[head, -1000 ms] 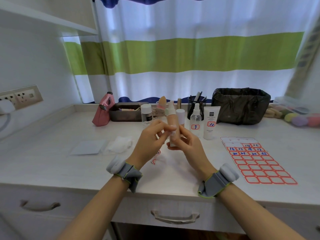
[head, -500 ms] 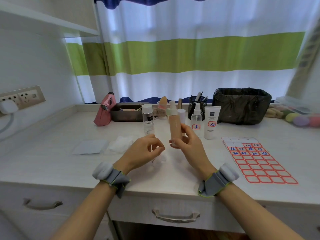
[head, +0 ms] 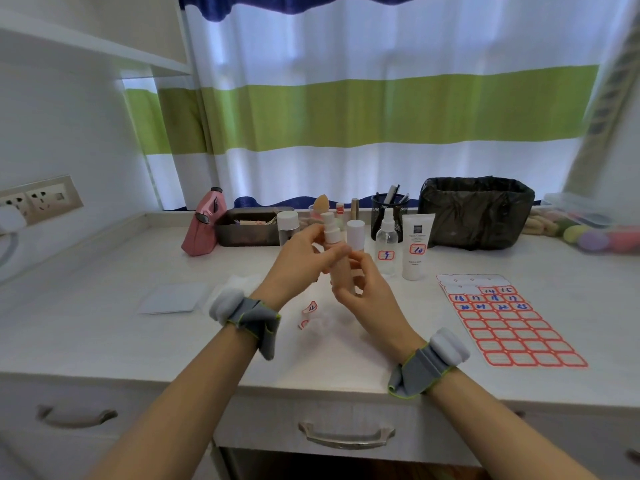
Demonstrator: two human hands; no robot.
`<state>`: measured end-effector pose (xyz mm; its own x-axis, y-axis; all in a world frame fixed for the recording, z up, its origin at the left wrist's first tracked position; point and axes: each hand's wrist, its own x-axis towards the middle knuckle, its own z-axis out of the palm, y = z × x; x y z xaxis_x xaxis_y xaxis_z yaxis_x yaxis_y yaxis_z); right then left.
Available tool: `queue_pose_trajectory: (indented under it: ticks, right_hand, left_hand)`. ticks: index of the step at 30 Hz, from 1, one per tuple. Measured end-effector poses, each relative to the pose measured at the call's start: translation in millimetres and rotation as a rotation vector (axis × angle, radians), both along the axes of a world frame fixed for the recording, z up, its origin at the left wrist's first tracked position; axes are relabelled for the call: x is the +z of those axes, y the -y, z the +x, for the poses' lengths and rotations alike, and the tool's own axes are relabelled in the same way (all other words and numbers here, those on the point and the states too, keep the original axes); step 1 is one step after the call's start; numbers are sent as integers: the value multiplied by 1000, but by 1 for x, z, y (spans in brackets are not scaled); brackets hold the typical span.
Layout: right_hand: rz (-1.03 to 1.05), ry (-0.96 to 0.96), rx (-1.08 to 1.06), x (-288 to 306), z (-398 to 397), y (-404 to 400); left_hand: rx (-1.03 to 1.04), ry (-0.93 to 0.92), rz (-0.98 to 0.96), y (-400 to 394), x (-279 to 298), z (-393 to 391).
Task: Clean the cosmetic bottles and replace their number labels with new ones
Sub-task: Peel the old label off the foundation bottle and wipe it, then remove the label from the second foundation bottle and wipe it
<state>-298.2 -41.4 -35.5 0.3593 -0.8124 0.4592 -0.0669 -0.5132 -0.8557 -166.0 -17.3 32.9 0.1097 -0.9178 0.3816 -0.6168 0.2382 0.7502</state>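
Observation:
A beige pump bottle [head: 338,258] with a white pump top is held upright above the desk. My right hand [head: 367,292] grips its lower body. My left hand [head: 304,258] pinches its upper side with thumb and fingers. Behind stand a clear spray bottle [head: 386,245] and a white tube [head: 417,249], each with a red-framed number label. A white-capped bottle [head: 356,235] and a clear bottle [head: 286,227] stand there too. A sheet of red-framed labels [head: 509,320] lies at the right. Two peeled labels [head: 309,308] lie on the desk below my hands.
White wipes [head: 242,282] and a flat white packet [head: 171,297] lie at the left. At the back are a pink pouch [head: 204,225], a dark tray [head: 249,225], a mesh pen cup [head: 389,207] and a black-lined bin [head: 476,211]. Coloured sponges [head: 588,233] sit at the far right.
My left hand dropped to the desk half a second ago and has come back up onto the bottle's upper side. The right hand has kept the bottle upright.

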Motion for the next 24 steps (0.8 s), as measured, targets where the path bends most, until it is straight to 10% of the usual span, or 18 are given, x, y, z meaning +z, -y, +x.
queue_pose_trajectory:
  ticks: [24]
  right_hand:
    - [-24,-124,-229,-3,-3,10]
  left_hand:
    - [228,248,112,52,-1,-2]
